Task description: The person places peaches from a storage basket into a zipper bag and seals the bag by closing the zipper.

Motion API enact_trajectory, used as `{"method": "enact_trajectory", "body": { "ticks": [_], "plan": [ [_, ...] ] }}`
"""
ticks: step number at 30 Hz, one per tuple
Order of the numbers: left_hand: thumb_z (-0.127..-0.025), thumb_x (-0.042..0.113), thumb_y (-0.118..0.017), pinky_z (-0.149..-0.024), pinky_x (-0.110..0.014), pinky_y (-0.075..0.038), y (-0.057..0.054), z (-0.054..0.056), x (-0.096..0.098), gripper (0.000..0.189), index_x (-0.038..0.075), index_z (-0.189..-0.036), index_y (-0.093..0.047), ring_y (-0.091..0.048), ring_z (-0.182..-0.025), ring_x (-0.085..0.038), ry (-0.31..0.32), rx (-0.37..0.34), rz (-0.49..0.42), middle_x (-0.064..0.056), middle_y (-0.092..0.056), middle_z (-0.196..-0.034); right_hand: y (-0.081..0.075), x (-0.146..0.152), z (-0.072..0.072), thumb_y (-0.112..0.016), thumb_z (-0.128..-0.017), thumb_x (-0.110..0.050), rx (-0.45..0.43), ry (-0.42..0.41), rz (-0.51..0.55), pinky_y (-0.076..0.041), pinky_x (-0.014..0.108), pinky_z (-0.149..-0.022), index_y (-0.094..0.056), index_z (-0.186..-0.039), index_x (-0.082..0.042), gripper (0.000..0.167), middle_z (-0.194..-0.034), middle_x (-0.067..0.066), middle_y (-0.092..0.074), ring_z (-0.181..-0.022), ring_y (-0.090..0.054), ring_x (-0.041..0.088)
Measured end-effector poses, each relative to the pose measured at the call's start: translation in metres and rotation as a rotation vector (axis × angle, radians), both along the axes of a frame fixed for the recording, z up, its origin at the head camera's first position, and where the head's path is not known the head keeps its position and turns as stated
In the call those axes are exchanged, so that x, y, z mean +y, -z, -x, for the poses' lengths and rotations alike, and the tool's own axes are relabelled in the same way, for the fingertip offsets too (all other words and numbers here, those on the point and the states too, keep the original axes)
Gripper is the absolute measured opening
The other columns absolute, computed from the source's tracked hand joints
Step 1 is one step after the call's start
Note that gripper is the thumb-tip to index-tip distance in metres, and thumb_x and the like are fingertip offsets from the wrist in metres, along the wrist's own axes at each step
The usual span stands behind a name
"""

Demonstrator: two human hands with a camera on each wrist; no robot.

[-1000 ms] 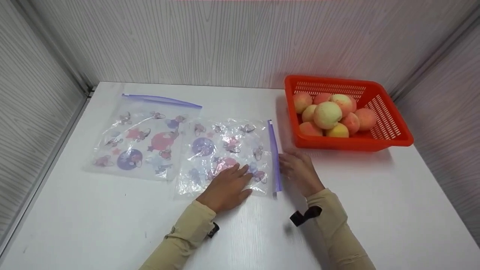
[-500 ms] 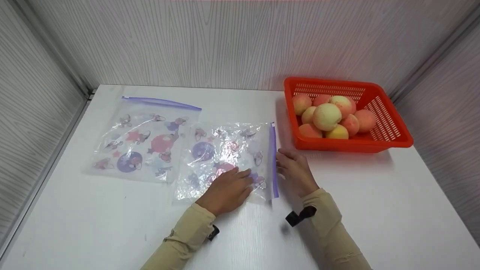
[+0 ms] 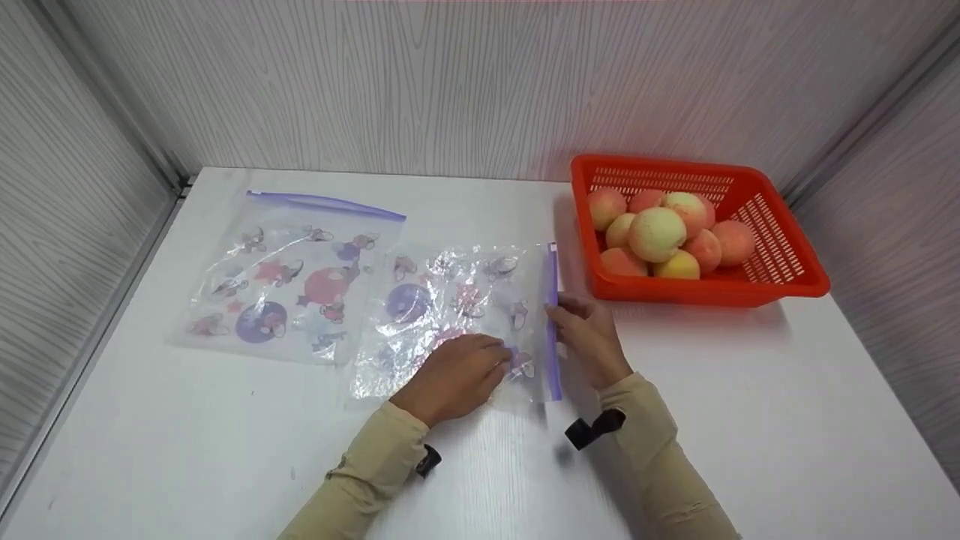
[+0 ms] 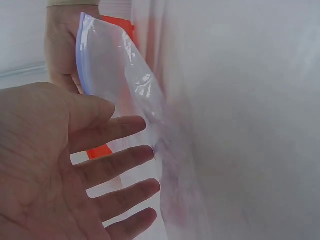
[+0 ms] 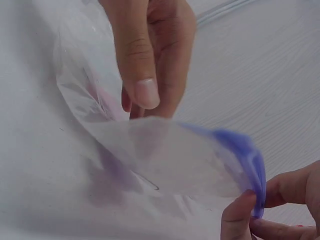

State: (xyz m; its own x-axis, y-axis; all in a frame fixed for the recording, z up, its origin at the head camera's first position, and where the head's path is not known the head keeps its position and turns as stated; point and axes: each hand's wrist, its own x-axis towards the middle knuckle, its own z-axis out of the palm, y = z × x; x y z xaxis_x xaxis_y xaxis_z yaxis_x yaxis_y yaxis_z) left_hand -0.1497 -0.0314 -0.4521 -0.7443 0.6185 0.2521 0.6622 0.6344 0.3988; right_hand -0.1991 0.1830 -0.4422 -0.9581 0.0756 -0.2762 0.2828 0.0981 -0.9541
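A clear zip bag [image 3: 409, 304] printed with purple and pink shapes lies on the white table, its purple zip strip [image 3: 553, 367] at the right. My right hand [image 3: 592, 337] pinches this strip near its middle; the right wrist view shows thumb and fingertips on either side of the purple edge [image 5: 242, 145]. The strip edge is lifted off the table there. My left hand [image 3: 454, 379] rests at the lower middle of the bag. In the left wrist view the left hand's fingers [image 4: 120, 167] are spread and nearly straight beside the clear film.
A second printed zip bag [image 3: 285, 300] lies flat at the left, partly meeting the first. At the back right stands a red basket [image 3: 712, 291] holding several peaches [image 3: 656, 234]. Grey wood-grain panels [image 3: 375, 90] enclose the table at the back and sides.
My right hand has moved slightly left onto the purple strip and now pinches it. My left hand has stayed on the bag, its fingers shifting a little.
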Motion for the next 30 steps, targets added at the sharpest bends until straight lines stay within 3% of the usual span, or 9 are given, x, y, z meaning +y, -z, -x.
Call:
{"method": "enact_trajectory", "body": {
  "ticks": [5, 10, 14, 20, 24, 30],
  "plan": [
    [-0.107, 0.020, -0.051, -0.112, -0.044, -0.044, -0.011, 0.005, 0.004, 0.038, 0.003, -0.140, -0.058, -0.054, -0.131, -0.031, -0.040, -0.104, -0.077, -0.014, -0.058, -0.142, -0.006, -0.005, -0.002, -0.062, -0.096, -0.010, 0.052, 0.016, -0.003, -0.058, 0.028, -0.082, -0.059, -0.137, 0.001, 0.042, -0.124, 0.017, -0.062, -0.100, -0.059, 0.025],
    [-0.108, 0.021, -0.047, -0.119, -0.042, -0.034, -0.020, 0.014, 0.012, 0.047, 0.004, -0.152, -0.043, -0.041, -0.143, -0.028, -0.023, -0.294, -0.286, -0.013, -0.043, -0.155, -0.011, -0.010, -0.004, -0.063, -0.092, -0.003, 0.126, -0.007, 0.054, -0.060, 0.027, -0.076, -0.057, -0.138, 0.004, 0.046, -0.119, 0.020, -0.062, -0.096, -0.063, 0.024],
    [-0.109, 0.022, -0.046, -0.110, -0.042, -0.045, -0.023, 0.021, 0.018, 0.051, 0.007, -0.156, -0.037, -0.049, -0.136, -0.027, -0.049, -0.395, -0.410, -0.009, -0.038, -0.159, -0.014, -0.014, -0.006, -0.065, -0.091, -0.004, 0.153, -0.041, 0.072, -0.060, 0.029, -0.079, -0.058, -0.138, 0.000, 0.048, -0.118, 0.019, -0.062, -0.098, -0.064, 0.025],
    [-0.109, 0.026, -0.045, -0.097, -0.042, -0.053, -0.024, 0.029, 0.026, 0.052, 0.011, -0.157, -0.035, -0.058, -0.119, -0.021, -0.113, -0.424, -0.456, -0.007, -0.048, -0.149, -0.016, -0.015, -0.007, -0.062, -0.094, -0.006, 0.190, -0.107, 0.193, -0.059, 0.029, -0.078, -0.057, -0.139, -0.003, 0.046, -0.122, 0.023, -0.059, -0.092, -0.062, 0.025],
    [-0.108, 0.028, -0.045, -0.095, -0.041, -0.054, -0.024, 0.033, 0.030, 0.053, 0.010, -0.158, -0.035, -0.062, -0.114, -0.023, -0.150, -0.419, -0.500, -0.007, -0.052, -0.145, -0.016, -0.014, -0.007, -0.051, -0.101, -0.009, 0.174, -0.131, 0.278, -0.058, 0.026, -0.073, -0.054, -0.143, -0.001, 0.042, -0.122, 0.024, -0.058, -0.085, -0.061, 0.022],
    [-0.107, 0.032, -0.049, -0.087, -0.038, -0.057, -0.022, 0.038, 0.034, 0.051, 0.011, -0.153, -0.045, -0.066, -0.102, -0.023, -0.215, -0.376, -0.535, -0.008, -0.059, -0.131, -0.017, -0.016, -0.006, -0.045, -0.104, -0.006, 0.190, -0.142, 0.249, -0.056, 0.025, -0.069, -0.054, -0.145, -0.002, 0.043, -0.106, 0.012, -0.062, -0.084, -0.060, 0.022]
  ]
}}
